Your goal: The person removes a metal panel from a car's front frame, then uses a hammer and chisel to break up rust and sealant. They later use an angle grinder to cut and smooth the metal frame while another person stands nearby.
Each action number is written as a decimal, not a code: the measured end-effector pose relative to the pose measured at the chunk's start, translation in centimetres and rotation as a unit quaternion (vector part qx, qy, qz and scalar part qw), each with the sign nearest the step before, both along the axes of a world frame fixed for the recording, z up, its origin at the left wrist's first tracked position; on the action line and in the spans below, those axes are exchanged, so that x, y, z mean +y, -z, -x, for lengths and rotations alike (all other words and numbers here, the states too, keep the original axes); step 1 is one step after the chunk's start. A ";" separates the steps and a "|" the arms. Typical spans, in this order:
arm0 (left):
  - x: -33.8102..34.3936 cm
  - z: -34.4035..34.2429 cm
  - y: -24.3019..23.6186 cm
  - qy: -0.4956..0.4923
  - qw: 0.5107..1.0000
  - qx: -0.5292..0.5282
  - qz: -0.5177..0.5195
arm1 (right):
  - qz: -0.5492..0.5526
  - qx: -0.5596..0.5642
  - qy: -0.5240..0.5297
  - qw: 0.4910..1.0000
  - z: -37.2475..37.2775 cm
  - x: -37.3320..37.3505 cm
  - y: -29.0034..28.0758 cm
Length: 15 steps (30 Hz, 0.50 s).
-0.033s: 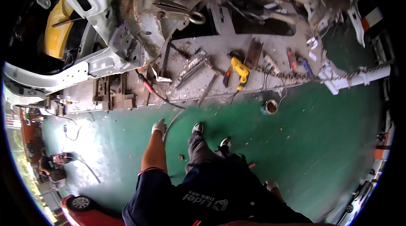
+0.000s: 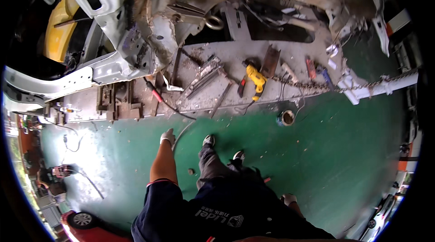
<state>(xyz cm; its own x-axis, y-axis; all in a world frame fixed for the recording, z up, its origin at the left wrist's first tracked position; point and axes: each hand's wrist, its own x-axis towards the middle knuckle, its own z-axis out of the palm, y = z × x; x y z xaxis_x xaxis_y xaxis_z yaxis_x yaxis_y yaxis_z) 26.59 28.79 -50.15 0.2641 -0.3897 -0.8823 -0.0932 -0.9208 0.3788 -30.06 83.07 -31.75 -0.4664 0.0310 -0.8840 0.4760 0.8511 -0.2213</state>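
My left hand (image 2: 167, 137), in a pale glove, hangs above the green floor beside a grey hose (image 2: 181, 135), its fingers loosely apart with nothing visible in them. At lower right, my gloved right hand (image 2: 288, 199) is partly hidden by my dark shirt; its grip is unclear. Beyond my hands, a metal platform holds a yellow power tool (image 2: 256, 79), a red-handled torch or cable holder (image 2: 154, 91), metal bars (image 2: 204, 81), a red tool (image 2: 310, 68) and a blue tool (image 2: 327, 75).
A stripped car body (image 2: 108, 33) overhangs the platform (image 2: 235, 98), with a chain (image 2: 344, 87) along its right side. An open can (image 2: 287, 117) sits at the platform's front. A person (image 2: 50, 178) is at far left, near a red car (image 2: 97, 231); a white car (image 2: 378, 212) is at right.
The view has shifted slightly, so the platform and car body sit a little lower and my feet a little further left. My hands show little other movement.
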 end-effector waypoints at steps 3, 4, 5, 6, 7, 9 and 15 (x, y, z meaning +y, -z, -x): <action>-4.4 -2.4 4.6 -0.106 0.994 0.009 -0.028 | 0.038 0.002 0.050 0.998 -1.1 -8.0 -2.9; -5.6 -3.1 6.0 -0.138 0.989 0.025 -0.047 | 0.058 0.019 0.034 0.998 -1.6 -11.1 -4.0; -6.9 -4.0 7.3 -0.084 0.996 0.012 0.026 | 0.094 0.023 0.013 0.995 -2.2 -13.9 -5.3; -8.1 -4.1 8.6 -0.140 0.988 0.067 -0.027 | 0.117 0.041 -0.009 0.992 -2.9 -16.7 -6.5; -8.8 -4.8 9.4 -0.088 0.995 0.053 -0.013 | 0.139 0.046 -0.035 0.989 -3.8 -19.2 -7.7; -9.7 -4.5 10.8 -0.175 0.984 0.042 0.020 | 0.170 0.077 -0.090 0.978 -5.5 -23.0 -9.8; -10.7 -2.9 11.4 -0.276 0.942 0.188 0.021 | 0.101 0.040 -0.162 0.981 -9.1 -24.4 -11.8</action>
<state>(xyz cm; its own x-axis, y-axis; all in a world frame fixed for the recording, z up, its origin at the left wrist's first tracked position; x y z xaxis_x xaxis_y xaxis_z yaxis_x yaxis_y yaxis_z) 29.50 18.09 -61.54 0.1088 -0.3207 -0.9409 0.5435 -0.7733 0.3264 -21.00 58.64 -19.94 -0.4916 -0.3026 -0.8165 0.1618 0.8896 -0.4271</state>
